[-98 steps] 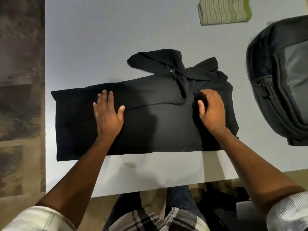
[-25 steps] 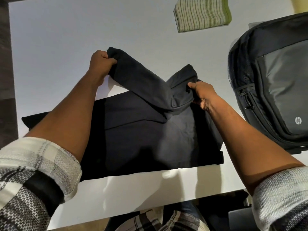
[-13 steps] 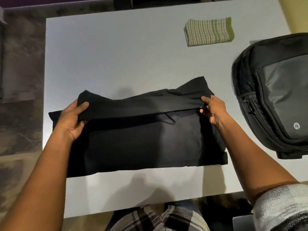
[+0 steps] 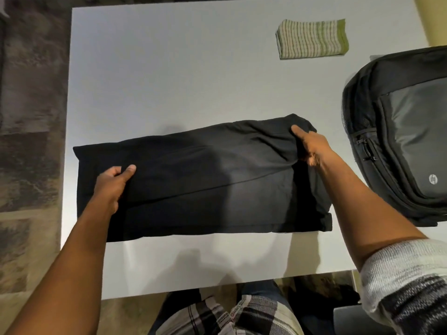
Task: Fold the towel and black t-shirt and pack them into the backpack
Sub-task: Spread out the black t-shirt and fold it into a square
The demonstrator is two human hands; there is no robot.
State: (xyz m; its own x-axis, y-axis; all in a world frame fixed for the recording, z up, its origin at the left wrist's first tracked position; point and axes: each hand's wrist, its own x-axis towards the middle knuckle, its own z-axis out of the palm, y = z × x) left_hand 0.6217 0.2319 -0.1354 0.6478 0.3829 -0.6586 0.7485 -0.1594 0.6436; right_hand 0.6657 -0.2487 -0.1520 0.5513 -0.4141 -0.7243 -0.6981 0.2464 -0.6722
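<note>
White table (image 4: 169,81), both hands pinching folded black t-shirt (image 4: 205,180) ends.

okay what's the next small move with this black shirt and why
Probably lay the flap flat and smooth it: both the left hand and right hand pinch the black t-shirt, whose folded layer looks rumpled near the right end.

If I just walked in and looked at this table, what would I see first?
First you'd see the big black t-shirt lying folded into a long strip across the near half of the white table, with the left hand pinching its left end and the right hand gripping its right end. Next, the dark backpack lying at the right edge, and the green striped towel, already folded, at the far side.
</note>
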